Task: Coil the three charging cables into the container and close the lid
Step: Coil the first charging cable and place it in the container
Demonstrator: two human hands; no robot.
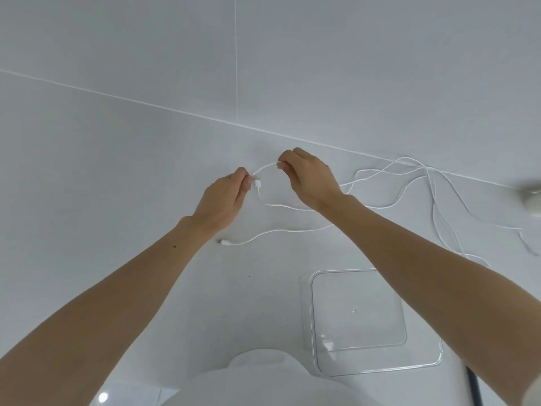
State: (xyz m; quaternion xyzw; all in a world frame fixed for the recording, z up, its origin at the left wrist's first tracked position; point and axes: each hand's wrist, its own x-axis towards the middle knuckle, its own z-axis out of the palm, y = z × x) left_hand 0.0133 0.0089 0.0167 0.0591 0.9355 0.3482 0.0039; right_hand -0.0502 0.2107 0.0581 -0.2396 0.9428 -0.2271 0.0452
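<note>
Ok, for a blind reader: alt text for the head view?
The left hand and right hand pinch a short arc of white cable above a white counter. More cables trail loosely to the right; a clear container sits nearer the person.

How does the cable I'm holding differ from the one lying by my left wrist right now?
The held cable arches between the left hand and right hand, both pinching it; the near cable lies untouched on the table. The held cable's end is hidden by the left hand; the near cable's USB plug shows, pointing left. Both are white, uncoiled and outside the container.
</note>
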